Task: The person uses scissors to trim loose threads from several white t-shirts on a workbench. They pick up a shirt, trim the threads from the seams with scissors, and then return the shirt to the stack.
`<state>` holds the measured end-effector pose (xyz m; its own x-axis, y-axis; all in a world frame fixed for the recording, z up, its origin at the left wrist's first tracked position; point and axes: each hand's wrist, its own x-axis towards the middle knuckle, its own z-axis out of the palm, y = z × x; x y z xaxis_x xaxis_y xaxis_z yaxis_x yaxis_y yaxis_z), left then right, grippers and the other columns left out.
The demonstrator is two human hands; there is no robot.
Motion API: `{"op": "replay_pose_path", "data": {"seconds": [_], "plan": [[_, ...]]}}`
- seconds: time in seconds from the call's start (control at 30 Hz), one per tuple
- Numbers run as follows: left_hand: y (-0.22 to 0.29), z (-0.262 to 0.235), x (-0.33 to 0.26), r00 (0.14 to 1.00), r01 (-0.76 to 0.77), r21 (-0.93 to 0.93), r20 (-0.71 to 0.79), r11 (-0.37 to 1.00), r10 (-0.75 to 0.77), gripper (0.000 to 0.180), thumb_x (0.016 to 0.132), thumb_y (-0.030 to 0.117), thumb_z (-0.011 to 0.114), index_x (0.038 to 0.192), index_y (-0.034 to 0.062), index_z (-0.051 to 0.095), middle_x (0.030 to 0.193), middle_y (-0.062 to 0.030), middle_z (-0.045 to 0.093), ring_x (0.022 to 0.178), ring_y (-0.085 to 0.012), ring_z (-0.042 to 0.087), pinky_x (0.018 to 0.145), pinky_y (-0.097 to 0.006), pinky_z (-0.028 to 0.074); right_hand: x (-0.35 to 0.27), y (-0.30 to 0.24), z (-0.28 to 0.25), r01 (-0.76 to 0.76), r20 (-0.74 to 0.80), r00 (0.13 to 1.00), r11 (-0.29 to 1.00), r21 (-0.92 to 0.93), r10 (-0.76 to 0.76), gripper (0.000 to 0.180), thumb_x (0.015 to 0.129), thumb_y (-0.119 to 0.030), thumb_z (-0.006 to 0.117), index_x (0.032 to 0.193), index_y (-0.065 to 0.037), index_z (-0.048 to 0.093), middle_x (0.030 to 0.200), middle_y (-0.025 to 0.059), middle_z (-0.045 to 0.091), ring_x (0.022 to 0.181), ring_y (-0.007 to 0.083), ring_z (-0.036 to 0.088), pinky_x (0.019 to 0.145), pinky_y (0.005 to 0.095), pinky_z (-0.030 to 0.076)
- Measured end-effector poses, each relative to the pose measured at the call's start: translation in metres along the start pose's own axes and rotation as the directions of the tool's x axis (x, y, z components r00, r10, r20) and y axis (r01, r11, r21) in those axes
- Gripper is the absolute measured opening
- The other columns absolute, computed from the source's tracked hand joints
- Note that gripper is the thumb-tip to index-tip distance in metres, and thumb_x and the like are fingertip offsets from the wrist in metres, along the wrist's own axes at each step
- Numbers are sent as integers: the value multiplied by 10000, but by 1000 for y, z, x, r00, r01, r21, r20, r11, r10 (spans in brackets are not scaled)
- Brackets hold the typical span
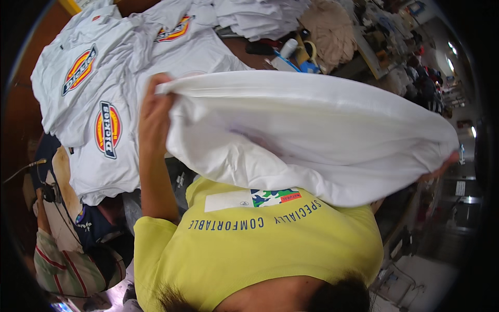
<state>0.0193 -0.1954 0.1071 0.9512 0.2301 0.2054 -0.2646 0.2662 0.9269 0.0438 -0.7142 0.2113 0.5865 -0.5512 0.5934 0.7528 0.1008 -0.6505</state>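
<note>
Your left hand (153,112) is up high, grip clamped on one end of the white garment (312,135), fingers bunched right into the cloth. Out at the other end, your right hand (442,167) shows only its fingertips under the fabric; they're curled against the cloth, closed on that end as far as can be seen. The garment hangs stretched between both hands, held in the air above your yellow shirt (260,244), sagging in a broad fold at the middle, clear of the surface.

Behind your left arm, white T-shirts with oval red-and-yellow badges (106,130) lie spread and overlapping on the brown surface (249,54), reaching to its far left corner. A heap of plain white cloth (260,18) sits at the far edge, with a beige bundle (330,34) just beside it. Low at the left, another person in a striped sleeve (67,268) sits close by.
</note>
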Motion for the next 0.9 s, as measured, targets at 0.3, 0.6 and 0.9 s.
{"op": "replay_pose_path", "data": {"seconds": [0.3,0.6,0.9], "plan": [[25,78,-2,843,-538,720,474,439,255,221,671,-138,448,770,-7,595,1021,-115,613,879,-237,618,736,-277,475,4,-30,-178,-188,-79,979,982,19,189,401,841,-200,532,1144,58,485,1214,189,476,1073,298,476,908,408,405],[-42,103,-7,934,-310,695,349,649,72,379,736,-61,546,1109,6,538,933,-95,562,742,-166,556,637,-251,449,-11,-2,-153,-210,189,867,683,-700,460,219,652,19,575,871,20,580,745,30,532,684,131,503,658,224,391],[16,125,-44,886,-454,485,329,748,325,290,668,-99,497,915,-4,614,794,-73,503,704,-162,522,603,-229,407,22,-31,-233,-180,-252,967,583,-793,-43,276,758,-19,544,1029,-10,592,845,94,629,766,146,590,677,242,467]]}}
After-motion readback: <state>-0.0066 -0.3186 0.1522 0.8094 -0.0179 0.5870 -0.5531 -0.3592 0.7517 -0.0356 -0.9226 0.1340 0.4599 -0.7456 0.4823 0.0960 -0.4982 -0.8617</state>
